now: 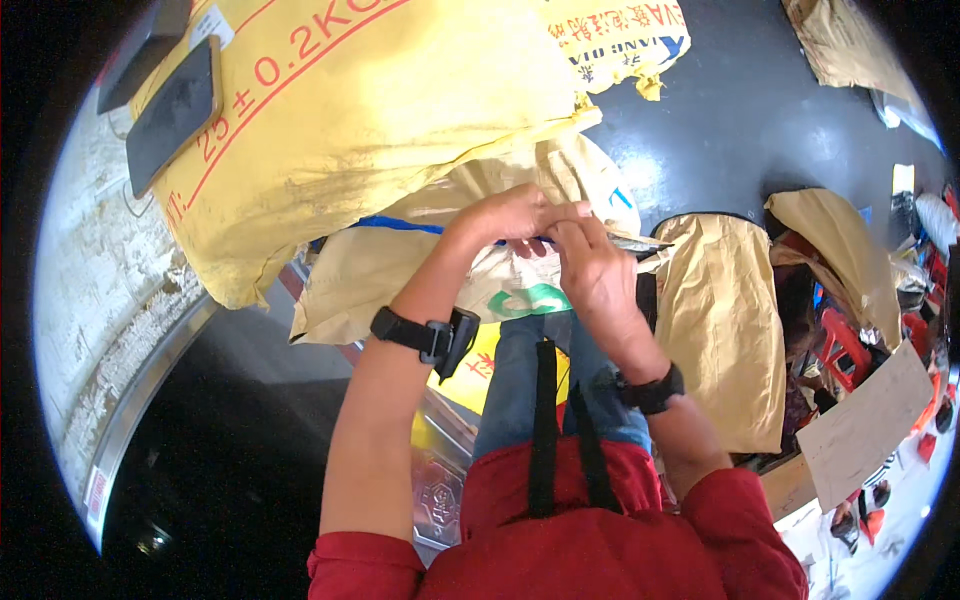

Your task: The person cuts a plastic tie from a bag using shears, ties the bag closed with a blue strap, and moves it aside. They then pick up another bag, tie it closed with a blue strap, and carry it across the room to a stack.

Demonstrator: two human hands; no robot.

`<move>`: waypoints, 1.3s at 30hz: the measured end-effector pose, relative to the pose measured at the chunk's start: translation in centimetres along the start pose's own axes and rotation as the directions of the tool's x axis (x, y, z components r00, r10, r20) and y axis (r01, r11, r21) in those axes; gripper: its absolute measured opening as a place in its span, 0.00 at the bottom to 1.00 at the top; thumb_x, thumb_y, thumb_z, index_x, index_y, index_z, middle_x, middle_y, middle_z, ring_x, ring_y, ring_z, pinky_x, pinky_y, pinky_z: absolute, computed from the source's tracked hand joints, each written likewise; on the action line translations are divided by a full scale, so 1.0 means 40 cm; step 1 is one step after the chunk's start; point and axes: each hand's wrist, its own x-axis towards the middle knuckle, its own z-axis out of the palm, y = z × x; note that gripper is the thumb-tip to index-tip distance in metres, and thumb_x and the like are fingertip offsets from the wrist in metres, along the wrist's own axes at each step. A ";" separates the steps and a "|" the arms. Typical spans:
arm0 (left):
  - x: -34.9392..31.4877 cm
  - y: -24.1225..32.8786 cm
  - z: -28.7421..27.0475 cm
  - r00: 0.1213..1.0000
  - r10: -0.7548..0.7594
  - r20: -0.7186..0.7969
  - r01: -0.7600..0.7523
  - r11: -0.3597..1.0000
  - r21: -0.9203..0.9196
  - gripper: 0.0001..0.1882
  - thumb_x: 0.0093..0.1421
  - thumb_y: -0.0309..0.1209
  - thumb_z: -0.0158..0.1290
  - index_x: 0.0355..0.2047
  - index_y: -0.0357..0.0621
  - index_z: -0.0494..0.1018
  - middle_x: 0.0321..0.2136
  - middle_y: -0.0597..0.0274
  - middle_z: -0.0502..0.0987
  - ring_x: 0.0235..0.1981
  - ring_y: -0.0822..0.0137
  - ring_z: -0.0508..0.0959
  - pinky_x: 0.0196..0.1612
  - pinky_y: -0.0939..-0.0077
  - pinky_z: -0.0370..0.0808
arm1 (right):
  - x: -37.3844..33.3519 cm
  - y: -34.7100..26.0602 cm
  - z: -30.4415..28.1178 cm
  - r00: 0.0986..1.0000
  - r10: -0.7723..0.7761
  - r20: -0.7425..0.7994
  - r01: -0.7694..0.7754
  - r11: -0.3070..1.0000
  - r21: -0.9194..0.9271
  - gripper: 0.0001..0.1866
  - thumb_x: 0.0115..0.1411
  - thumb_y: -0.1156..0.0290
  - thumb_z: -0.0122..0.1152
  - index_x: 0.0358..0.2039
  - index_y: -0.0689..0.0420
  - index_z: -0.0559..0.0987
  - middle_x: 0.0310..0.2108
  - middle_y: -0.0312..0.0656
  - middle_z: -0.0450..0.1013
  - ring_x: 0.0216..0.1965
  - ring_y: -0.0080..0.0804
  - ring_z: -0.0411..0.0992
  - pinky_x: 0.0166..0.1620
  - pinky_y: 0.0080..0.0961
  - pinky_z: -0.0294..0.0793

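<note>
My left hand (512, 216) and my right hand (603, 268) meet in front of my body, their fingertips close together and curled inward. Whatever they pinch is small or hidden behind the fingers. Just beneath and behind them lies crumpled brown paper (360, 275) with a green printed mark, spread over my lap side. To the right of my fingers a thin dark pointed edge (645, 243) sticks out; its kind I cannot make out. Black straps circle both wrists. A blue strip (400, 225) shows along the paper's far edge.
A large yellow sack (400, 100) fills the far left, with a dark flat panel (178, 115) against it. Brown paper (720, 330) hangs at my right over the dark tabletop (730, 120). A cardboard piece (865, 425) and a red frame (842, 348) stand farther right.
</note>
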 end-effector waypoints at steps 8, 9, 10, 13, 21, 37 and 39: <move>0.053 -0.001 0.038 0.957 0.282 -0.064 -0.172 0.736 0.655 0.13 0.43 0.36 0.53 0.14 0.35 0.73 0.10 0.53 0.70 0.13 0.62 0.72 0.19 0.69 0.69 | -0.105 -0.015 0.081 0.939 0.286 -0.190 -0.184 0.886 0.426 0.07 0.49 0.79 0.56 0.31 0.58 0.74 0.28 0.44 0.72 0.27 0.38 0.73 0.27 0.27 0.72; 0.051 0.002 0.051 0.898 0.418 -0.140 -0.171 0.624 0.763 0.11 0.43 0.33 0.51 0.14 0.35 0.72 0.11 0.48 0.71 0.14 0.56 0.73 0.22 0.66 0.70 | -0.110 -0.015 0.084 0.930 0.306 -0.206 -0.196 0.883 0.426 0.07 0.49 0.79 0.56 0.31 0.58 0.74 0.28 0.44 0.72 0.27 0.38 0.73 0.27 0.27 0.72; 0.047 0.005 0.065 0.893 0.412 -0.182 -0.133 0.627 0.767 0.09 0.41 0.29 0.48 0.14 0.35 0.71 0.15 0.41 0.70 0.19 0.47 0.73 0.26 0.61 0.70 | -0.115 -0.021 0.092 0.878 0.455 -0.150 -0.314 0.782 0.538 0.06 0.50 0.79 0.55 0.31 0.59 0.74 0.26 0.44 0.72 0.26 0.38 0.73 0.27 0.26 0.72; 0.033 0.029 0.098 0.873 0.402 -0.277 -0.012 0.585 0.811 0.08 0.42 0.29 0.48 0.15 0.35 0.72 0.17 0.42 0.71 0.21 0.47 0.74 0.28 0.61 0.71 | -0.112 -0.051 0.124 0.698 0.714 -0.050 -0.414 0.460 0.785 0.02 0.52 0.78 0.54 0.27 0.61 0.73 0.21 0.45 0.71 0.23 0.36 0.73 0.27 0.25 0.70; 0.070 0.078 0.053 0.983 -0.159 -0.090 0.182 0.801 0.570 0.11 0.47 0.30 0.48 0.17 0.32 0.72 0.13 0.55 0.72 0.10 0.69 0.70 0.15 0.75 0.68 | -0.139 -0.017 0.149 0.795 0.507 -0.333 -0.367 0.839 0.402 0.07 0.47 0.77 0.58 0.29 0.53 0.77 0.19 0.39 0.71 0.20 0.34 0.71 0.24 0.26 0.69; 0.062 -0.010 0.046 0.987 -0.064 -0.145 0.108 0.941 0.322 0.08 0.51 0.28 0.51 0.21 0.36 0.72 0.15 0.66 0.70 0.16 0.77 0.68 0.20 0.83 0.65 | -0.133 0.002 0.044 0.875 0.484 0.007 -0.475 0.857 0.200 0.11 0.48 0.71 0.58 0.35 0.51 0.77 0.19 0.39 0.72 0.19 0.35 0.71 0.22 0.26 0.69; 0.057 -0.064 0.061 0.919 0.281 -0.275 -0.140 0.887 0.441 0.07 0.52 0.28 0.51 0.23 0.36 0.73 0.17 0.67 0.71 0.18 0.78 0.67 0.23 0.84 0.65 | -0.123 -0.011 -0.025 0.873 0.448 -0.192 -0.279 0.782 0.557 0.08 0.49 0.73 0.57 0.32 0.55 0.77 0.24 0.44 0.72 0.23 0.41 0.72 0.25 0.29 0.70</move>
